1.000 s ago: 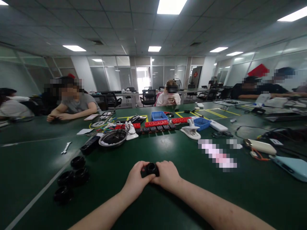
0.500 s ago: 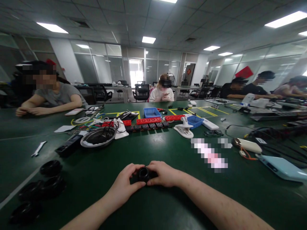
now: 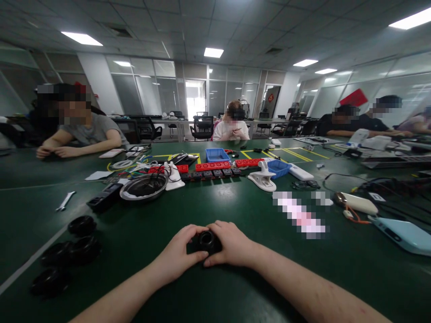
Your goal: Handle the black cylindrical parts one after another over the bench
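Observation:
A glossy black ring-shaped part (image 3: 206, 239) with a round hole in its middle is held low over the green tabletop, in front of me. My left hand (image 3: 182, 251) closes on its left side, with the thumb below and the fingers above. From the right, my right hand (image 3: 232, 246) wraps round the same part and hides much of that side. Both thumbs come close together at its near edge. Several similar black parts, one of them a ring-shaped part (image 3: 81, 225), lie in a group to the left of my hands.
An open-ended wrench (image 3: 65, 201) and a black box (image 3: 105, 197) lie left. Behind are a metal bowl (image 3: 124, 196), red-and-black strips (image 3: 212, 166), blue trays (image 3: 217, 155) and a white clamp (image 3: 263, 178). A light-blue device (image 3: 402, 233) lies right. Other people sit around the table.
My right fingers have moved further over the top of the black part, covering more of it. The whole view has shifted a little, so the table's contents appear further right.

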`<state>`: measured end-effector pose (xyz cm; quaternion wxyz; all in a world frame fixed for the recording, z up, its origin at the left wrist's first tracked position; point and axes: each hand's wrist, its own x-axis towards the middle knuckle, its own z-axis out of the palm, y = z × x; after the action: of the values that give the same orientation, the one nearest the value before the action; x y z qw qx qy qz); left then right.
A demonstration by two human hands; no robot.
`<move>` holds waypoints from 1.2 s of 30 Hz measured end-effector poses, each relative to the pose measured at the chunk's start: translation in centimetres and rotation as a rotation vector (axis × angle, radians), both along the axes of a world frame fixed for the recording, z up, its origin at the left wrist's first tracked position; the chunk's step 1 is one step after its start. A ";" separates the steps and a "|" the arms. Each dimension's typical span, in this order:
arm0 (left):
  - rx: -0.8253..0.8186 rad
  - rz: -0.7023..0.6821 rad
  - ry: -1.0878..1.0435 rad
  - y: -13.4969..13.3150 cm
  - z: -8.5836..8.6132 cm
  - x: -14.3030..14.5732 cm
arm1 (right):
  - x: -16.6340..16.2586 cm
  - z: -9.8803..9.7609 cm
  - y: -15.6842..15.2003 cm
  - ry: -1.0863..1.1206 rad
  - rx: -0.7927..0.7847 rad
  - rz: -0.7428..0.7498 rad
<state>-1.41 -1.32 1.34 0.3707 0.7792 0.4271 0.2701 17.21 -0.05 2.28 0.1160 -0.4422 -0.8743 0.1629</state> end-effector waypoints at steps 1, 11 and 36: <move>-0.006 -0.039 0.000 0.1 0.1 -0.3 | 0.5 0.2 0.2 0.034 -0.040 0.055; -0.041 0.046 0.018 -0.4 1.0 0.3 | 1.3 0.0 1.7 0.078 -0.235 0.139; -0.004 -0.035 -0.044 0.0 0.8 -0.3 | 1.6 0.3 2.2 0.109 -0.240 0.235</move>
<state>-1.71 -1.28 2.15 0.3862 0.7797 0.4057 0.2799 18.85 2.16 2.54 0.0899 -0.3380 -0.8867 0.3024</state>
